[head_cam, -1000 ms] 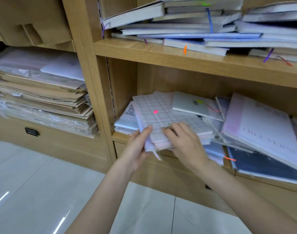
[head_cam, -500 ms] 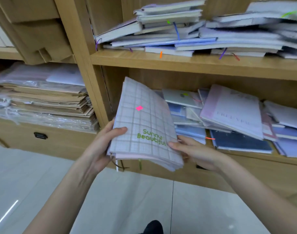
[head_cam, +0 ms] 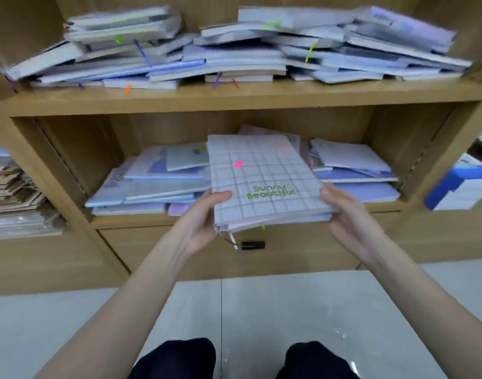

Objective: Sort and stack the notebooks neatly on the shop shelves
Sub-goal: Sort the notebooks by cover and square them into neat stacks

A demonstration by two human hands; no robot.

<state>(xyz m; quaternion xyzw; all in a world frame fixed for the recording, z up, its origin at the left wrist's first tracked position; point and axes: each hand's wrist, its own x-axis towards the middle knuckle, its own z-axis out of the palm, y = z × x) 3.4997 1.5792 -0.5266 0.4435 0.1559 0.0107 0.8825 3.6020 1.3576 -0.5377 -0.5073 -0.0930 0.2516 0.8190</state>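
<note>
At centre frame, the left hand (head_cam: 200, 225) grips the lower left corner of a small stack of notebooks (head_cam: 264, 184), thumb curled onto the top cover and the other fingers hidden beneath. The right hand (head_cam: 349, 217) holds the lower right corner the same way, its thumb lying along the stack's right edge. So the stack sits between the two hands, held clear above the front lip of the lower shelf (head_cam: 130, 218). Its long axis runs from the bottom of the frame toward the shelf's back, tilted a little left at the far end; the near end droops slightly lower. The top cover is a pale grid pattern with green lettering "Sunny Beautiful" reading upright to the viewer, and a pink sticker (head_cam: 238, 164) above it. Ribbon markers (head_cam: 233, 240) dangle from the near edge.

Behind and on both sides of the stack, loose notebooks (head_cam: 163, 184) lie jumbled flat on the lower shelf. Across the top of the frame, the upper shelf (head_cam: 234, 99) carries more untidy, blurred notebook piles (head_cam: 234, 58). A black drawer handle (head_cam: 253, 245) shows below the stack. At left centre lie brown paper stacks (head_cam: 12, 192).
</note>
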